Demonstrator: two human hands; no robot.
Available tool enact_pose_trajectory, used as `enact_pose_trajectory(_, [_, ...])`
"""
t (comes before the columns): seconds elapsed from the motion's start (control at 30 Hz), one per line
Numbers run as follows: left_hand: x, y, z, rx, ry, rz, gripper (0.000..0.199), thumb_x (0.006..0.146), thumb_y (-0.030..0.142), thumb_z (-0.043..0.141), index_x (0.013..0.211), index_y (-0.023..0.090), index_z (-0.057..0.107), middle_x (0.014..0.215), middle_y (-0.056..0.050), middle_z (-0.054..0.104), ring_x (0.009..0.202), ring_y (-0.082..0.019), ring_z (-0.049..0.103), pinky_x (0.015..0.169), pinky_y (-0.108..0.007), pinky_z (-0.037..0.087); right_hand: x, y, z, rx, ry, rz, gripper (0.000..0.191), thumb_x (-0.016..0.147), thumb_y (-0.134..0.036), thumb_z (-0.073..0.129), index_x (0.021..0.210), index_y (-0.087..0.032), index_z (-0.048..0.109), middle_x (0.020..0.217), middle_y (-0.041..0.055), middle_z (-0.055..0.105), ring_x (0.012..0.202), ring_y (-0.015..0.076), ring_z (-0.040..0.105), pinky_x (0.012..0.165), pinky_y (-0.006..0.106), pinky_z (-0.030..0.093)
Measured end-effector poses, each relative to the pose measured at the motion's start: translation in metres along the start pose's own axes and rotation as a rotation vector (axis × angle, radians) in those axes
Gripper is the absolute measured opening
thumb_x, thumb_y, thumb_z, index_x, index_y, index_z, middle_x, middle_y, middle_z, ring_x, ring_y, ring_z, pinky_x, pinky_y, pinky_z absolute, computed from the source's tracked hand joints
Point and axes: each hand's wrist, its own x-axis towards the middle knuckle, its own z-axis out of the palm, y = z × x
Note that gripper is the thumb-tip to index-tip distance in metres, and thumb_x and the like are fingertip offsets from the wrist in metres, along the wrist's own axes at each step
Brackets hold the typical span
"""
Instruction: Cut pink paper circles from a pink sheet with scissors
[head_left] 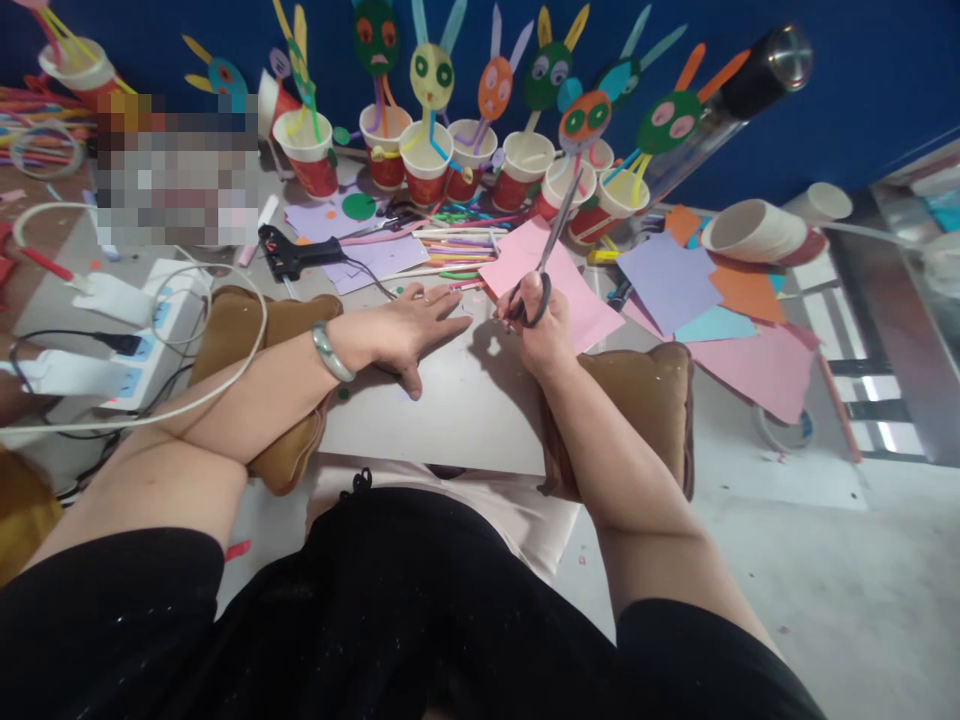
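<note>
My right hand (546, 325) is closed around a pair of scissors (556, 235), whose blades point up and away from me. Beneath and beyond that hand lies a pink paper sheet (570, 275). My left hand (420, 335) is spread palm down just above or on the white tabletop (450, 420), its fingers apart and pointing right; whether they touch the surface I cannot tell. A bangle circles the left wrist. Just past the left hand are a black hot glue gun (300, 255) and a purple paper sheet (386, 262).
Paper cups (426, 165) with paper-faced figures line the back by the blue wall. Coloured sticks (457, 250) lie before them. Brown cushions (637, 400) sit under both forearms. A power strip (150, 340) with loose cables is at left; stacked cups (757, 235) and coloured paper (667, 280) are at right.
</note>
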Motion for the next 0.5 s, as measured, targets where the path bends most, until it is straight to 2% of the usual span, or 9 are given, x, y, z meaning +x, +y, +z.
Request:
enact_pose_trajectory(0.17, [-0.005,-0.006,-0.005,-0.031,-0.135,-0.016,0.134,0.04,0.05,0.091,0.155,0.019,0.029,0.166,-0.026,0.013,0.151,-0.05,0.009,0.118,-0.063,0.002,0.0,0.001,-0.001,-0.034,-0.007,0.006,0.067,0.08,-0.083,0.049,0.057,-0.021,0.052,0.058,-0.0008,0.054,0.051,0.0098,0.05,0.046,0.025,0.04])
enact_pose_trajectory(0.3, [-0.006,-0.015,-0.006,-0.116,-0.15,0.012,0.134,0.044,0.055,0.088,0.158,0.025,0.023,0.168,-0.019,0.014,0.154,-0.044,0.008,0.12,-0.059,0.005,0.0,0.0,-0.001,-0.035,0.0,0.016,0.067,0.079,-0.084,0.049,0.058,-0.021,0.051,0.058,-0.0009,0.054,0.051,0.0097,0.049,0.046,0.024,0.039])
enact_pose_trajectory(0.4, [-0.004,-0.02,-0.011,-0.245,-0.039,0.034,0.115,0.06,0.059,0.08,0.157,0.025,0.028,0.165,-0.015,0.026,0.152,-0.036,0.022,0.121,-0.048,0.018,0.0,-0.002,-0.001,-0.03,0.006,0.006,0.067,0.08,-0.083,0.05,0.056,-0.02,0.052,0.057,-0.0005,0.055,0.049,0.0094,0.047,0.047,0.025,0.038])
enact_pose_trajectory(0.5, [0.002,-0.019,-0.016,-0.354,0.169,0.005,0.081,0.078,0.054,0.069,0.146,0.017,0.047,0.147,-0.015,0.052,0.134,-0.029,0.048,0.112,-0.037,0.033,-0.003,-0.004,0.001,-0.047,-0.004,0.005,0.066,0.081,-0.08,0.052,0.055,-0.019,0.055,0.055,-0.0003,0.055,0.049,0.0096,0.046,0.048,0.025,0.038])
